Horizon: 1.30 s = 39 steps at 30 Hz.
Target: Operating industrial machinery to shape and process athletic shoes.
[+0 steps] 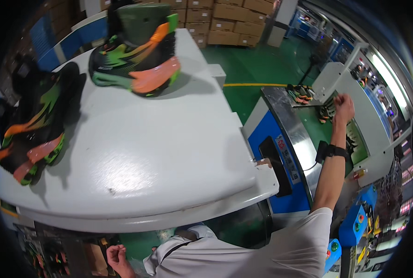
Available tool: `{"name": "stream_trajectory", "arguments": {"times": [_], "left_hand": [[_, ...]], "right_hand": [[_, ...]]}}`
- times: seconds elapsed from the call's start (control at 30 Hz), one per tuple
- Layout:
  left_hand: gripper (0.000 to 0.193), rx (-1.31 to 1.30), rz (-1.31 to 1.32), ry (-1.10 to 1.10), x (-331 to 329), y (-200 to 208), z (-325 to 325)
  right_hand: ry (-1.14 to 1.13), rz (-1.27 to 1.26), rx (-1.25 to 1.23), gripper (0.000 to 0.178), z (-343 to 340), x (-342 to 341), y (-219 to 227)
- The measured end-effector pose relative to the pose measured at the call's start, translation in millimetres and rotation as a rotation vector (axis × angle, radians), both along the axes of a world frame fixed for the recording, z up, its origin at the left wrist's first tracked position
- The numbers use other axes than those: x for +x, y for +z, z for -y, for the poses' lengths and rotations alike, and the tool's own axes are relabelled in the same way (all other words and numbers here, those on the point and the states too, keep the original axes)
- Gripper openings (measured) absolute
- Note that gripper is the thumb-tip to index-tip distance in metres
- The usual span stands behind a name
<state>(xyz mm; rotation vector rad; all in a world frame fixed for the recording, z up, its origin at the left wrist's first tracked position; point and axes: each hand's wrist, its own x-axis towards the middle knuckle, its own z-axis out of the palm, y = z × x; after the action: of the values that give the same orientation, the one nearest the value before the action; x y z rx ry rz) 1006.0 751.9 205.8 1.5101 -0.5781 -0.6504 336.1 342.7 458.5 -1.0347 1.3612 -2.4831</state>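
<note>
My right hand is stretched out to the far right, over a green machine bed with dark shoe uppers beside and below it. Its fingers are curled in, and nothing shows sticking out of them. Low at the left, below the white table's front edge, my left hand has its fingers bent inward with no object visible in it. Black, green and orange shoes stand on the white table: a shoe at the back, with a grey-green piece rising from its top, and more shoes along the left side.
A blue and white workstation with a metal top stands right of the table; more colourful uppers lie at its back. Blue control boxes with red and green buttons are at lower right. Cardboard cartons are stacked behind the green floor.
</note>
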Motion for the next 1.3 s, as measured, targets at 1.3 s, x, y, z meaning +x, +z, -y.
{"name": "stream_trajectory", "arguments": {"times": [1.3], "left_hand": [[0.048,-0.252,-0.474,-1.199,-30.8,33.6,20.2]], "right_hand": [[0.808,-0.333,-0.598,0.020,-280.0,593.8,-83.0]]}}
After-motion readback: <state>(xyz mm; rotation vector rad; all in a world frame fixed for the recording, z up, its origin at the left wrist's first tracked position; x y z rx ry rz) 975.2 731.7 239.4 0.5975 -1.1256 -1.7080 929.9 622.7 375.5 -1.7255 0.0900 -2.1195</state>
